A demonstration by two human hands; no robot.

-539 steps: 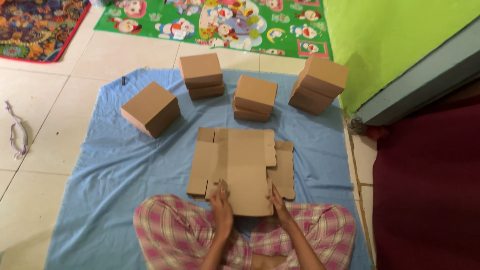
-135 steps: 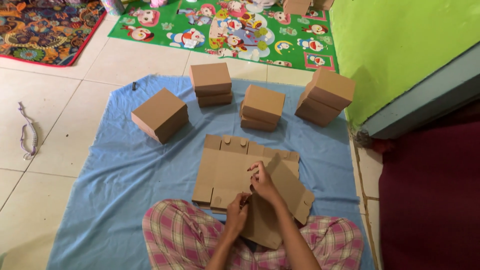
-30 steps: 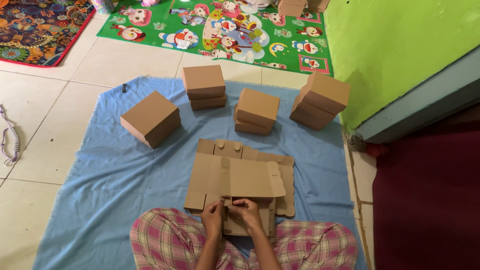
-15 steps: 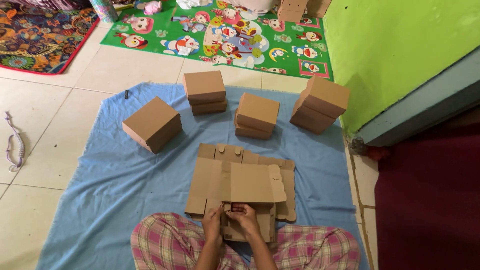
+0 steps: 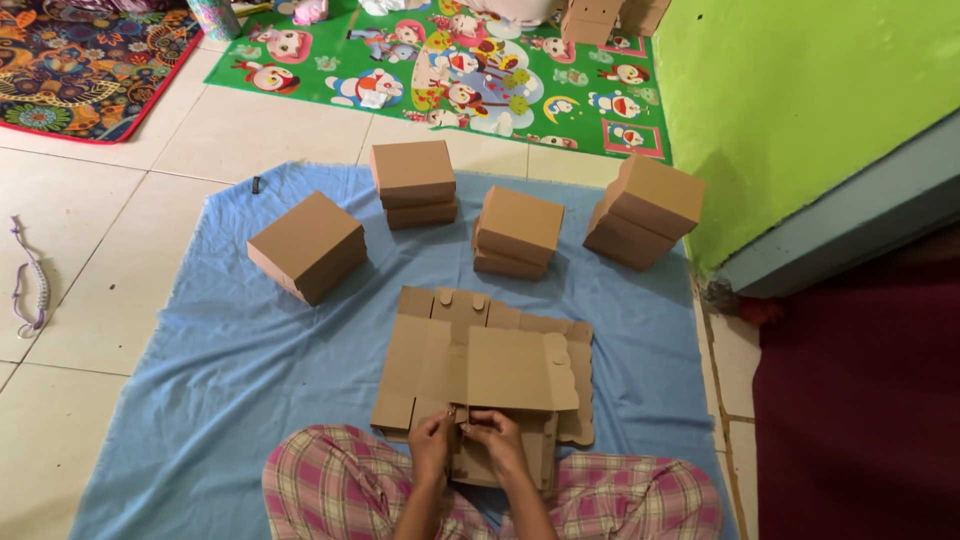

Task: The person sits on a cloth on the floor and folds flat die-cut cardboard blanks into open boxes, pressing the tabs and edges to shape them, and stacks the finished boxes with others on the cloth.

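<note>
We pinch a small tab at the near edge of the flat cardboard box blank (image 5: 480, 375) on the blue cloth (image 5: 250, 370), left hand (image 5: 432, 440) and right hand (image 5: 497, 432) close together; it looks light, stiff, creasable.

Cream tiled floor (image 5: 120, 210), blue cloth (image 5: 210, 400) spread over it. Green cartoon play mat (image 5: 560, 110) at top, patterned rug (image 5: 70, 70) top left. Lime-green wall (image 5: 800, 90) right, dark red carpet (image 5: 860, 420) below it.
</note>
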